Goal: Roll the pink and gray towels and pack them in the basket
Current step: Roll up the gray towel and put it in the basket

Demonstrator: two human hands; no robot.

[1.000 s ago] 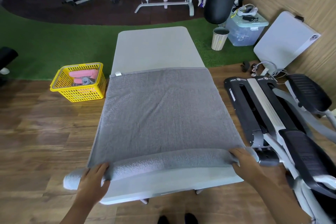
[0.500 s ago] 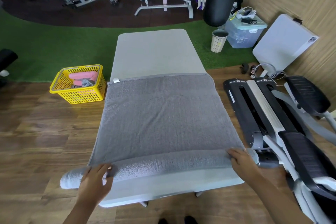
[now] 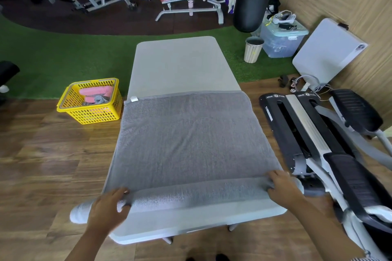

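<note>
Towel (image 3: 191, 137), gray, lies flat on table (image 3: 180, 65), near edge rolled; roll ends overhang both table sides. Left hand (image 3: 108, 207) fingers curl over roll's left end, right hand (image 3: 282, 186) fingers curl over its right. Bare tabletop beyond towel's far edge. Basket (image 3: 93, 112) on floor left, holding rolled pink and gray towels.

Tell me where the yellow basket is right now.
In the head view the basket sits on the wooden floor to the left of the table, beside the far left corner of the gray towel, at the edge of the green turf.
</note>
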